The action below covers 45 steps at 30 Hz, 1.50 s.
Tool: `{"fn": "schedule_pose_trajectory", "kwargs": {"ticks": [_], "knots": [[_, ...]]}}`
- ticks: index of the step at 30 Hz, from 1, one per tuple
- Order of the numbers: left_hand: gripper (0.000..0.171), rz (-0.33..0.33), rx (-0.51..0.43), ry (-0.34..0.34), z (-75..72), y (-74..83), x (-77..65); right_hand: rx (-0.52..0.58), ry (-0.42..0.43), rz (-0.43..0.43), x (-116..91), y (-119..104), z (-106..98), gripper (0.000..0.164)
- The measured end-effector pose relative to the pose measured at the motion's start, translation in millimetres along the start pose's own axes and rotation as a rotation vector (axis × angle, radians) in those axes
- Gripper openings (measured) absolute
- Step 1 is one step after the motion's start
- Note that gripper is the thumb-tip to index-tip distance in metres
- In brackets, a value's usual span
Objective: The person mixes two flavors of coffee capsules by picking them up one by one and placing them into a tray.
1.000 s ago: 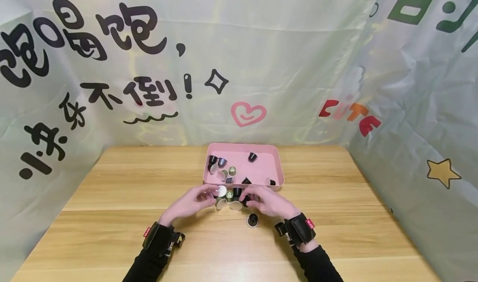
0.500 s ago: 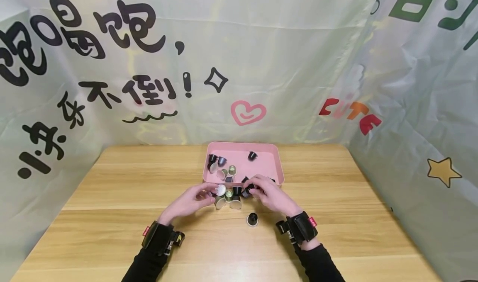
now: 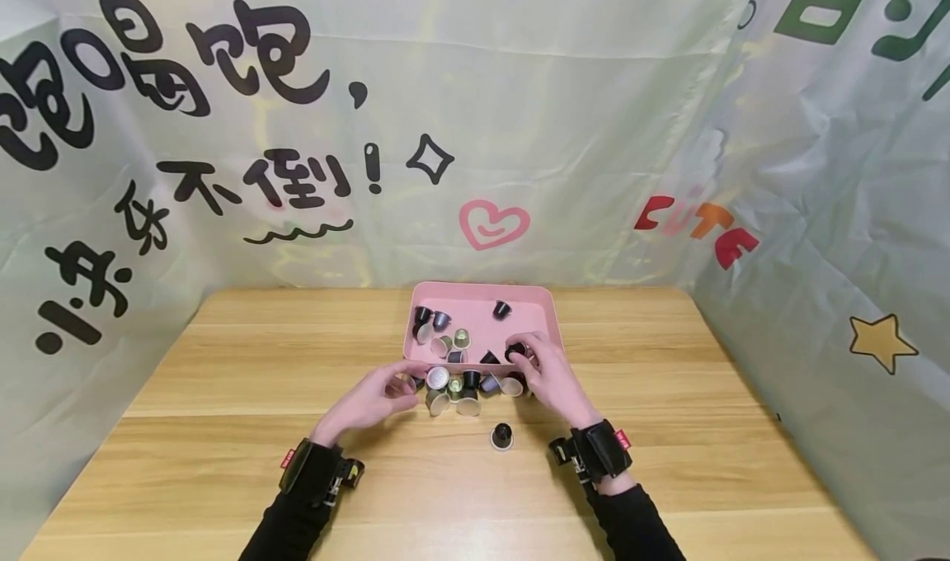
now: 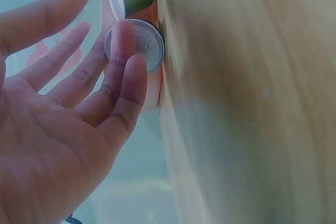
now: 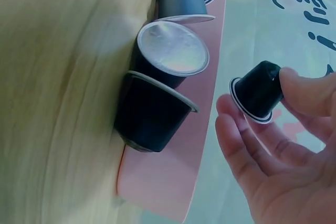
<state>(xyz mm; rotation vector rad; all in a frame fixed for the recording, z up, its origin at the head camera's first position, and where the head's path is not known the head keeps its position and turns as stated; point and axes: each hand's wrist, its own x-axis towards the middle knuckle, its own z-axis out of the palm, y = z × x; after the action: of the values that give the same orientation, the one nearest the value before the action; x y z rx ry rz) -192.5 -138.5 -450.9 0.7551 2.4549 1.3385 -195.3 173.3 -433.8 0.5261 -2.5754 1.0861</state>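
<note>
A black coffee capsule (image 5: 257, 92) is pinched between the thumb and fingers of my right hand (image 3: 549, 379), over the front right part of the pink tray (image 3: 482, 326). My left hand (image 3: 382, 394) is at the left end of a row of capsules before the tray, its fingers loosely bent with nothing gripped. Close to those fingers is a silver-lidded capsule (image 4: 149, 48); whether they touch it I cannot tell. The row also includes a green capsule (image 3: 455, 389) and a blue-grey capsule (image 3: 489, 384). Another black capsule (image 5: 155, 114) lies tilted at its right end.
Several capsules lie scattered inside the tray, mostly toward its left side, with one dark capsule (image 3: 501, 310) near the back. A single black capsule (image 3: 501, 436) stands on the wooden table (image 3: 245, 363) nearer to me. Printed cloth (image 3: 594, 132) hangs behind the table.
My right hand has picked a black capsule from the row and carried it up and right, over the tray. My left hand has drawn slightly left, away from the silver-lidded capsule.
</note>
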Motion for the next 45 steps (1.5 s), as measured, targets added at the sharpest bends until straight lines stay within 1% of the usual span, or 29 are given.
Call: {"fn": "schedule_pose_trajectory", "kwargs": {"ticks": [3,7,10,13,19,23,28,33,37,41,45], "knots": [[0.052,-0.014,0.004,0.012,-1.3,-1.2,-0.4,0.001,0.021,0.016,0.5,2.2,-0.5,0.018],[0.052,-0.021,0.003,0.023,-3.7,-2.6,-1.1,-0.045,0.041,0.042,0.9,5.6,-0.5,0.017],[0.052,-0.013,-0.014,0.024,-5.3,-3.9,-1.8,-0.071,0.039,0.065,0.8,6.9,-0.8,0.017],[0.054,-0.010,-0.019,0.027,-6.8,-5.5,-2.6,-0.072,0.045,0.085,0.6,7.5,-1.1,0.016],[0.055,-0.017,0.009,0.047,-8.4,-7.2,-3.1,-0.085,0.073,0.117,0.2,11.4,-0.4,0.017],[0.056,-0.025,0.024,0.061,-8.6,-7.0,-3.1,-0.107,0.084,0.138,0.0,13.1,0.6,0.022],[0.057,-0.066,0.048,0.079,-8.0,-5.8,-3.3,-0.069,0.098,0.170,1.0,12.5,0.4,0.025],[0.058,-0.123,0.078,0.095,-8.3,-5.0,-3.8,-0.056,0.116,0.166,2.0,11.3,-2.2,0.026],[0.056,-0.126,0.096,0.080,-9.4,-5.6,-4.7,-0.066,0.169,0.148,2.2,12.5,-5.0,0.025],[0.055,-0.119,0.120,0.055,-10.5,-6.5,-5.0,-0.060,0.266,0.140,2.1,13.5,-7.5,0.023],[0.055,-0.130,0.130,0.043,-10.6,-7.4,-5.3,-0.020,0.355,0.142,2.3,13.3,-8.6,0.022]]}}
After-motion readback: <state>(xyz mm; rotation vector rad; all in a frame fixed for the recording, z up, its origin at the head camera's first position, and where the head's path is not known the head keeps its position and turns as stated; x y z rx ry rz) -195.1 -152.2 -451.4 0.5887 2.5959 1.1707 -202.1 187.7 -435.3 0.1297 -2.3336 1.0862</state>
